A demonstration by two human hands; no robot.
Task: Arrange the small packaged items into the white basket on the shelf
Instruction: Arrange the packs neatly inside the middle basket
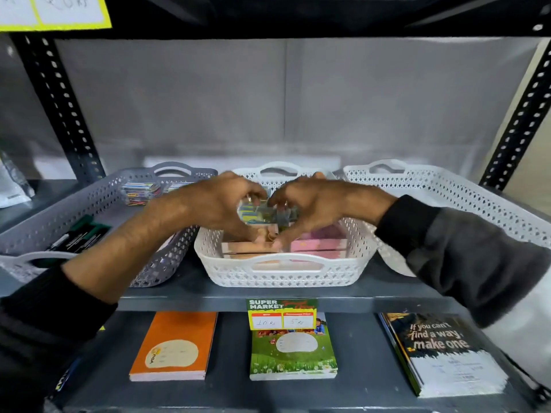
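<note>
Glossy small packets (262, 211) pinched by both hands (222, 204) (310, 205) over perforated white basket (283, 271).

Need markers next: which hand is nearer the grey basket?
Left. The left hand is beside the grey basket; the right hand is farther away, over the white basket.

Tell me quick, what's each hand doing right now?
Left hand: closed on the small packaged items above the middle white basket.
Right hand: closed on the same items.
</note>
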